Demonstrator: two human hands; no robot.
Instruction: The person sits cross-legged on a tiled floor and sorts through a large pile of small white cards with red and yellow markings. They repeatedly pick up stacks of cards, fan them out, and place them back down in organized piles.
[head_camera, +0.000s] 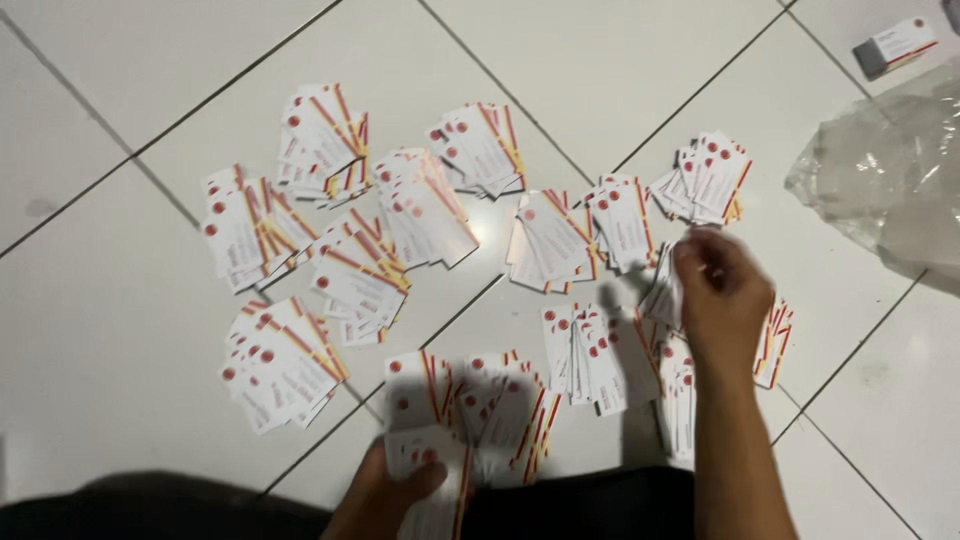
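Left hand (385, 492) fingers pinch a near card stack (430, 470); right hand (722, 295) fingers pinch cards (662, 298) among piles; bare floor tiles (100, 330) lie open left.

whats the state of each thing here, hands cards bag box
left hand: closed on a stack of cards, thumb on top
right hand: fingers pinched at a card, blurred
card piles: loose fanned heaps spread over the tiled floor
plastic bag: crumpled, lying on the floor at the right
small box: closed, lying apart at the top right
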